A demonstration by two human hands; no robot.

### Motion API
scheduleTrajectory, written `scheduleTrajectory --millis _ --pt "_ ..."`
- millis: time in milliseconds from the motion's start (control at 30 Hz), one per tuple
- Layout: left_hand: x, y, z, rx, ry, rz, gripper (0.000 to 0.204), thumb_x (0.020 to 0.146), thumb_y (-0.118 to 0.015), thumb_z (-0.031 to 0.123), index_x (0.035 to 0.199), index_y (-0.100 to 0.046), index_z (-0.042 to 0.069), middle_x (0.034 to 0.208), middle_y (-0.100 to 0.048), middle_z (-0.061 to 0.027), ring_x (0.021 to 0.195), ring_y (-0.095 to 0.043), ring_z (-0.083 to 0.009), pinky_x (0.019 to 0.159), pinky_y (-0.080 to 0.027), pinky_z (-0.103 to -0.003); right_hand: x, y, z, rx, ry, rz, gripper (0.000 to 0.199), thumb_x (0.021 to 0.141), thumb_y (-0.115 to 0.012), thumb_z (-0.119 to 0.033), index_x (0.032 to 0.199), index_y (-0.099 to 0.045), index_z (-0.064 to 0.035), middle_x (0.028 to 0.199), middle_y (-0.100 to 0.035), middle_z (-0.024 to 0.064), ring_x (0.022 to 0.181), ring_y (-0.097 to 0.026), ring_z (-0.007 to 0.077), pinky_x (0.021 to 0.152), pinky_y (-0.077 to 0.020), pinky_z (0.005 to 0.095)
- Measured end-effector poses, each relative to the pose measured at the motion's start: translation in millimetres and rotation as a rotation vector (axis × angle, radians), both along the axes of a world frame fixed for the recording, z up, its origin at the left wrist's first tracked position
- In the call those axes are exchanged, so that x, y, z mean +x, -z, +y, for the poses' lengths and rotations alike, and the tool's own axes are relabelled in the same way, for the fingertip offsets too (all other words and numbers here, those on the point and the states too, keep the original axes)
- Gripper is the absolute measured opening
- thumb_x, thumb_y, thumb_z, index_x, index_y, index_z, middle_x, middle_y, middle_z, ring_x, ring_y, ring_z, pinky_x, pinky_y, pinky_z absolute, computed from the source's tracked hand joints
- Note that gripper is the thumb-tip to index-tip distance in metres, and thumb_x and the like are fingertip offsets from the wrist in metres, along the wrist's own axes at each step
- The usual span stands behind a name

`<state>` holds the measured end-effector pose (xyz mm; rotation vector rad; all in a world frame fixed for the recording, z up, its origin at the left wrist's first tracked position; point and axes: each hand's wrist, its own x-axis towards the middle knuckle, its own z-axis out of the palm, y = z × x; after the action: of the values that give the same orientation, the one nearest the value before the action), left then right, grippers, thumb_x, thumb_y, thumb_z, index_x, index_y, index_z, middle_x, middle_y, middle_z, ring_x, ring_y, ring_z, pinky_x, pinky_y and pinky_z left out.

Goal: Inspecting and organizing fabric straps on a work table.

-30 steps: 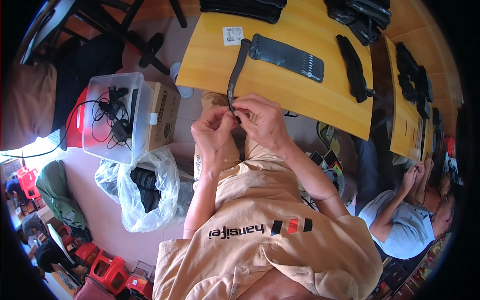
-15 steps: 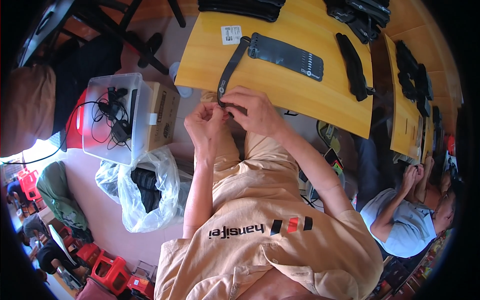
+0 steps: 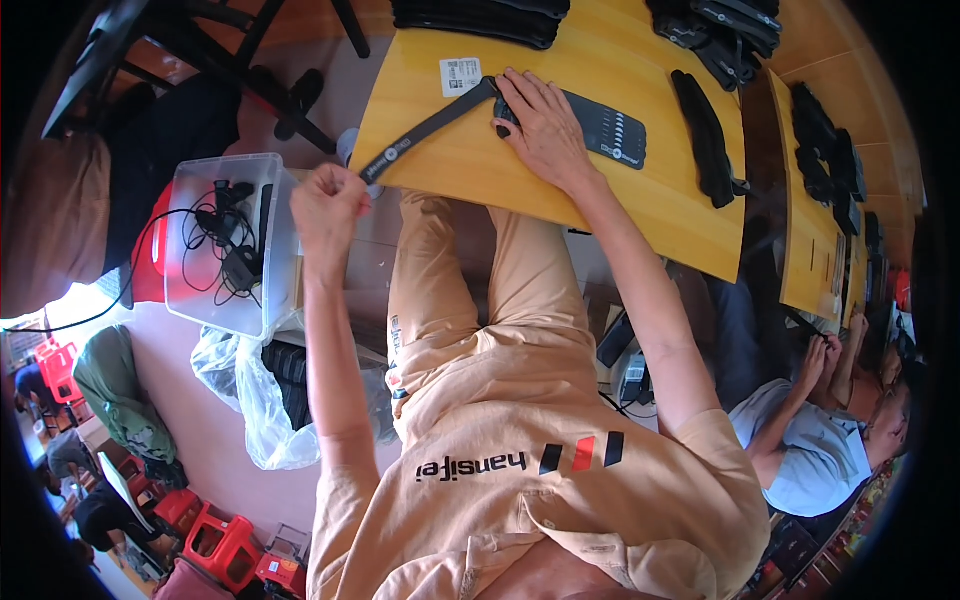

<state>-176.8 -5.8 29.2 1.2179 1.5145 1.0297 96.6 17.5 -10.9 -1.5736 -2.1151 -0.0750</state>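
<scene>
A black strap (image 3: 425, 130) runs across the yellow table (image 3: 560, 185) from its near-left edge to a flat black pad (image 3: 610, 128). My left hand (image 3: 328, 200) pinches the strap's free end just off the table's edge and holds it taut. My right hand (image 3: 538, 122) lies flat on the left end of the pad, where the strap joins it, pressing it onto the table. A small white label (image 3: 460, 75) lies beside the strap.
More black straps and pads are piled along the table's far edge (image 3: 480, 15) and right side (image 3: 705, 135). A clear plastic bin of cables (image 3: 225, 245) and a plastic bag (image 3: 265, 400) stand at my left. Another person (image 3: 820, 440) sits at the right.
Both hands were together at the strap's end in front of my chest. Now the right hand has moved forward onto the pad and the left has pulled the strap's end out to the left.
</scene>
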Motion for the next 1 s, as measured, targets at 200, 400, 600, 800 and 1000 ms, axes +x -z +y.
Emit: scheduleTrajectory --millis 200,400,600,800,1000 --pt "-30 0 56 0.043 0.185 0.205 0.01 0.075 -0.057 0.005 0.067 -0.058 -0.001 0.058 -0.058 -0.004 0.051 -0.054 -0.0072 0.049 -0.043 -0.02 -2 0 2 -0.013 0.01 -0.018 0.051 0.083 -0.059 -0.028 0.128 -0.046 -0.0062 0.133 -0.044 0.0108 0.124 -0.039 0.0289 0.105 -0.0281 0.0419" --pt "-34 -19 89 0.079 0.225 0.359 0.014 0.077 -0.057 0.009 0.065 -0.06 0.002 0.056 -0.057 -0.003 0.05 -0.055 -0.0083 0.049 -0.042 -0.02 0 -2 0 -0.043 0.01 0.017 0.051 0.083 -0.059 -0.024 0.129 -0.044 -0.0059 0.135 -0.042 0.0109 0.125 -0.038 0.0292 0.105 -0.0283 0.0425" --pt "-88 -41 101 0.095 0.175 0.529 0.014 0.08 -0.055 0.014 0.07 -0.059 0.005 0.055 -0.052 -0.0005 0.048 -0.047 -0.0065 0.047 -0.035 -0.019 -6 -7 0 -0.041 0.009 0.021 0.051 0.084 -0.058 -0.027 0.127 -0.045 -0.0041 0.134 -0.043 0.0111 0.125 -0.038 0.0282 0.105 -0.0272 0.0419" --pt "-63 -51 28 0.1 -0.022 0.208 0.012 0.08 -0.055 0.01 0.075 -0.059 0.001 0.06 -0.058 -0.0034 0.052 -0.053 -0.0081 0.05 -0.04 -0.019 -5 -11 -4 -0.048 -0.001 0.083 0.049 0.081 -0.061 -0.022 0.125 -0.046 -0.0062 0.129 -0.044 0.0151 0.123 -0.039 0.0312 0.105 -0.0266 0.0427" --pt "-50 -23 -50 0.137 -0.305 -0.09 0.007 0.082 -0.054 0.006 0.08 -0.058 0.001 0.063 -0.059 -0.0039 0.056 -0.056 -0.0089 0.052 -0.044 -0.02 -14 -27 -23 0.268 -0.018 0.056 0.042 0.075 -0.065 -0.012 0.115 -0.054 -0.005 0.116 -0.05 0.0149 0.113 -0.047 0.0326 0.099 -0.0321 0.0449"
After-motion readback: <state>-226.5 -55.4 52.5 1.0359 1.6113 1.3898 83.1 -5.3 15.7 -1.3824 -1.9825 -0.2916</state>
